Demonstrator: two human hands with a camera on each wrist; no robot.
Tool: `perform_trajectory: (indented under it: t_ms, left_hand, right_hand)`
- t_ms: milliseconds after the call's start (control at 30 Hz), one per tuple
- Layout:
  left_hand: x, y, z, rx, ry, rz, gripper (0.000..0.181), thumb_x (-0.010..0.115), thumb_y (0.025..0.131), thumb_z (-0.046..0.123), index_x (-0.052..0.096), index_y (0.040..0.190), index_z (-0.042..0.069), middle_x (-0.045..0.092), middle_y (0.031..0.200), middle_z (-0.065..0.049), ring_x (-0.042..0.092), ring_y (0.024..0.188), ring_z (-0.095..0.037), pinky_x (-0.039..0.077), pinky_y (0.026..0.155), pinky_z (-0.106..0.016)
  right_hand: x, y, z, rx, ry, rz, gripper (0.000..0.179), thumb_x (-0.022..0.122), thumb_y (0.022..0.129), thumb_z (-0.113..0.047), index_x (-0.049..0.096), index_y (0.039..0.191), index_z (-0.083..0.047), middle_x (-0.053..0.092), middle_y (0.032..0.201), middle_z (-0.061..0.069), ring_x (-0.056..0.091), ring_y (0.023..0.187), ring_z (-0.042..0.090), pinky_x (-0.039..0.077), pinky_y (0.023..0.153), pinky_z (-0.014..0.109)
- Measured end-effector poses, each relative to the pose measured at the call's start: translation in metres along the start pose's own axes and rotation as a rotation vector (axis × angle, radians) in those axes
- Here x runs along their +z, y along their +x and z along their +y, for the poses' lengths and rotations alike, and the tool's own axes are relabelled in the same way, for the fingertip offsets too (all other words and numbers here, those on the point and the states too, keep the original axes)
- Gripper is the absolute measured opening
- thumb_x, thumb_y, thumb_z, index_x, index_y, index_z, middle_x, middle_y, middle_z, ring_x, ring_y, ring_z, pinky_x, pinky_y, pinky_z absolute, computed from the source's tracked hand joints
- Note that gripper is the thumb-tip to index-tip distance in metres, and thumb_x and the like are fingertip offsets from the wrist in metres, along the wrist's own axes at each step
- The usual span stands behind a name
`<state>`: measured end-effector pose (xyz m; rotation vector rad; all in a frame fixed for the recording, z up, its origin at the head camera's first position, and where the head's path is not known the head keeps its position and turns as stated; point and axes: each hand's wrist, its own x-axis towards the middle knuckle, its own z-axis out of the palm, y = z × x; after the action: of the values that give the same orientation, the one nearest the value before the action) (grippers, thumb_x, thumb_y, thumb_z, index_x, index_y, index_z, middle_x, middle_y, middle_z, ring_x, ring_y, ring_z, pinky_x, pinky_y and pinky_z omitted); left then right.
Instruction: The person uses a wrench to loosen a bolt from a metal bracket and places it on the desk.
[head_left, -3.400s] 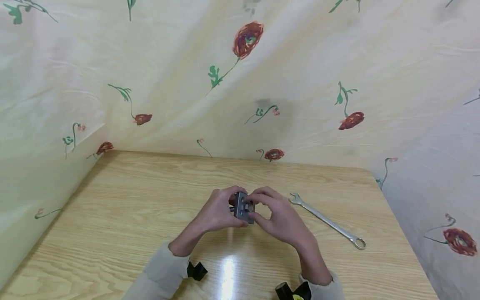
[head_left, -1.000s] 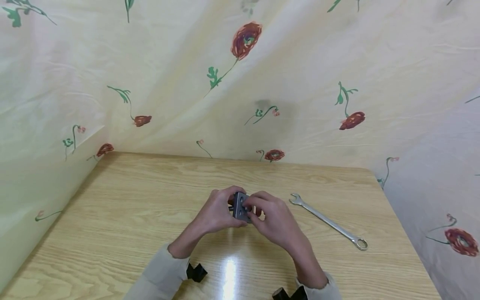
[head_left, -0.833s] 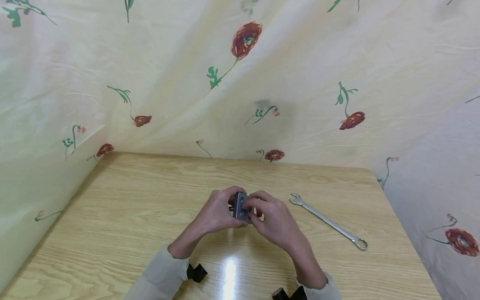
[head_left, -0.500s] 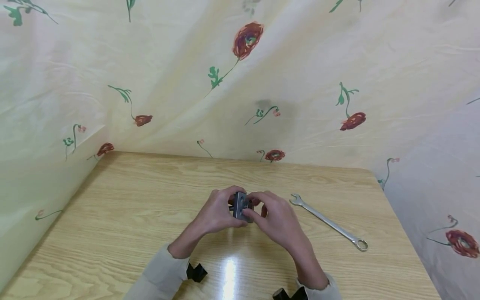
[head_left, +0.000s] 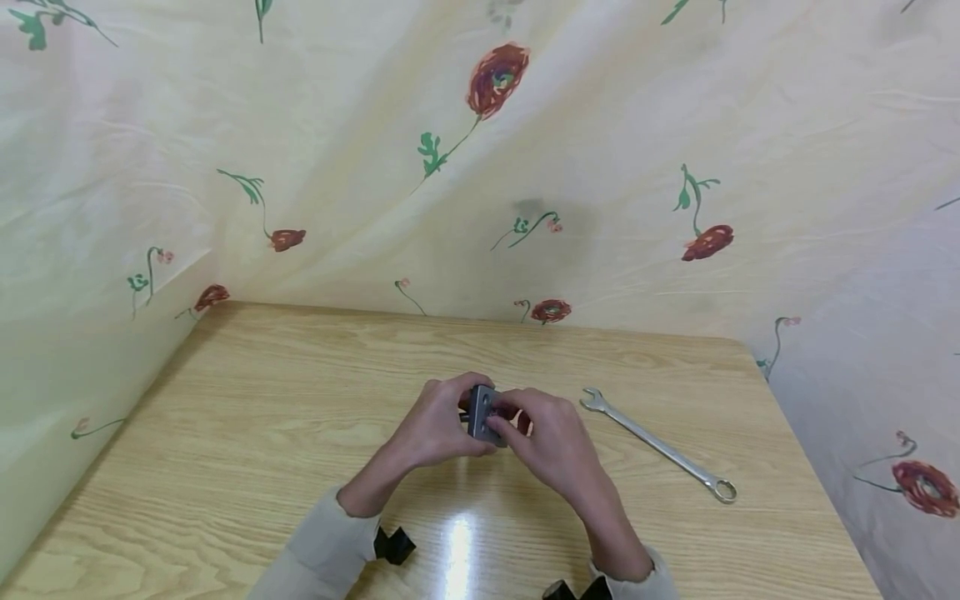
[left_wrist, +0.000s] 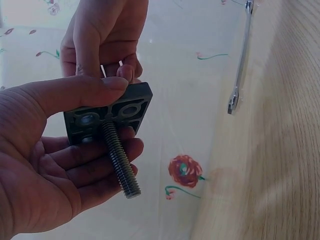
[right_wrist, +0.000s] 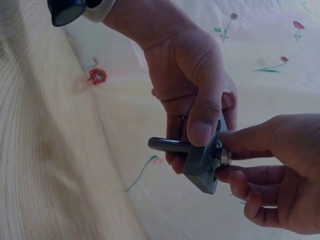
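Slightly above the table, my left hand (head_left: 429,427) grips a dark grey square plate (head_left: 478,413) by its edges, thumb on one side and fingers on the other. In the left wrist view the plate's ribbed face shows oval holes, and a threaded bolt shank (left_wrist: 120,162) sticks out from its middle. My right hand (head_left: 553,435) is at the opposite face. Seen from the right wrist, its thumb and fingertips pinch the shiny end of the bolt (right_wrist: 225,157) close against the plate; the fingers partly hide it.
A combination wrench (head_left: 656,443) lies diagonally on the wooden table (head_left: 300,375), to the right of my hands. Flower-patterned cloth (head_left: 360,208) rises behind the table and along both sides.
My right hand's thumb and fingers have shifted repeatedly around the bolt's end, changing their hold, and the hand sits slightly lower. The left hand keeps the plate almost still; the wrench stays put.
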<state>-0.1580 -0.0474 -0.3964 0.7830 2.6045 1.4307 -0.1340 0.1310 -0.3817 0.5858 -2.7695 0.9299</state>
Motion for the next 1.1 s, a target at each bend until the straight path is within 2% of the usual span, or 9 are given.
perform_trajectory:
  t_ms: [167, 300, 433, 567, 700, 867, 967, 1100]
  left_hand:
    - [-0.0004, -0.0004, -0.0011, 0.012, 0.003, -0.002, 0.057, 0.086, 0.065, 0.009, 0.06, 0.116, 0.007, 0.072, 0.101, -0.008, 0.07, 0.089, -0.017, 0.055, 0.073, -0.022]
    - [-0.0002, -0.0004, -0.0017, 0.02, 0.005, -0.002, 0.057, 0.086, 0.065, 0.008, 0.06, 0.115, 0.007, 0.072, 0.1, -0.008, 0.071, 0.089, -0.018, 0.054, 0.074, -0.021]
    - [0.0007, -0.0001, -0.0019, 0.021, 0.008, 0.002, 0.057, 0.087, 0.065, 0.009, 0.06, 0.115, 0.007, 0.072, 0.101, -0.008, 0.07, 0.09, -0.018, 0.055, 0.076, -0.024]
    - [0.0009, 0.0001, -0.0015, 0.017, 0.011, 0.004, 0.058, 0.087, 0.064, 0.009, 0.06, 0.116, 0.007, 0.072, 0.102, -0.009, 0.07, 0.091, -0.018, 0.055, 0.077, -0.025]
    - [0.0002, 0.0003, -0.0004, 0.012, 0.006, -0.002, 0.059, 0.087, 0.064, 0.009, 0.06, 0.116, 0.007, 0.072, 0.101, -0.009, 0.07, 0.089, -0.018, 0.055, 0.074, -0.023]
    - [-0.0006, 0.0003, 0.0009, 0.0, 0.003, -0.001, 0.06, 0.087, 0.065, 0.01, 0.06, 0.118, 0.007, 0.072, 0.101, -0.009, 0.07, 0.087, -0.017, 0.055, 0.072, -0.023]
    - [-0.0005, 0.0002, 0.001, -0.001, 0.001, -0.004, 0.059, 0.087, 0.065, 0.01, 0.06, 0.117, 0.006, 0.071, 0.102, -0.01, 0.07, 0.088, -0.018, 0.055, 0.072, -0.022]
    - [-0.0004, -0.0001, 0.0007, 0.003, -0.002, -0.01, 0.058, 0.086, 0.066, 0.009, 0.06, 0.117, 0.007, 0.072, 0.102, -0.009, 0.07, 0.09, -0.018, 0.054, 0.072, -0.02]
  right_hand:
    - [-0.0006, -0.0027, 0.0002, -0.052, -0.009, 0.009, 0.013, 0.075, 0.082, -0.014, 0.073, 0.095, -0.015, 0.07, 0.093, -0.002, 0.06, 0.071, 0.005, 0.046, 0.059, 0.015]
    - [0.0004, -0.0037, 0.0017, -0.129, -0.013, 0.028, 0.016, 0.077, 0.079, -0.008, 0.072, 0.092, -0.016, 0.068, 0.1, -0.001, 0.063, 0.075, 0.008, 0.05, 0.062, 0.018]
    - [0.0016, -0.0036, 0.0031, -0.213, -0.021, 0.054, 0.018, 0.079, 0.075, -0.001, 0.073, 0.085, -0.015, 0.067, 0.101, 0.0, 0.06, 0.075, 0.007, 0.049, 0.063, 0.018]
    - [0.0005, -0.0037, 0.004, -0.244, -0.017, 0.057, 0.019, 0.079, 0.074, 0.0, 0.072, 0.084, -0.015, 0.066, 0.101, -0.001, 0.06, 0.077, 0.006, 0.05, 0.064, 0.018]
    - [-0.0034, -0.0049, 0.0044, -0.182, 0.008, 0.039, 0.023, 0.079, 0.076, -0.006, 0.068, 0.093, -0.015, 0.065, 0.101, -0.001, 0.059, 0.077, 0.007, 0.048, 0.063, 0.018]
    - [-0.0055, -0.0035, 0.0044, -0.005, 0.031, 0.001, 0.029, 0.076, 0.082, -0.026, 0.066, 0.107, -0.016, 0.066, 0.089, -0.003, 0.054, 0.068, 0.005, 0.043, 0.058, 0.017]
    - [-0.004, -0.0018, 0.0035, 0.08, 0.024, -0.029, 0.025, 0.072, 0.085, -0.034, 0.068, 0.103, -0.017, 0.066, 0.078, -0.005, 0.051, 0.06, 0.002, 0.042, 0.054, 0.017]
    - [-0.0009, 0.0004, 0.002, 0.096, 0.032, -0.035, 0.018, 0.068, 0.089, -0.032, 0.072, 0.096, -0.015, 0.066, 0.071, -0.005, 0.049, 0.055, 0.001, 0.041, 0.05, 0.018]
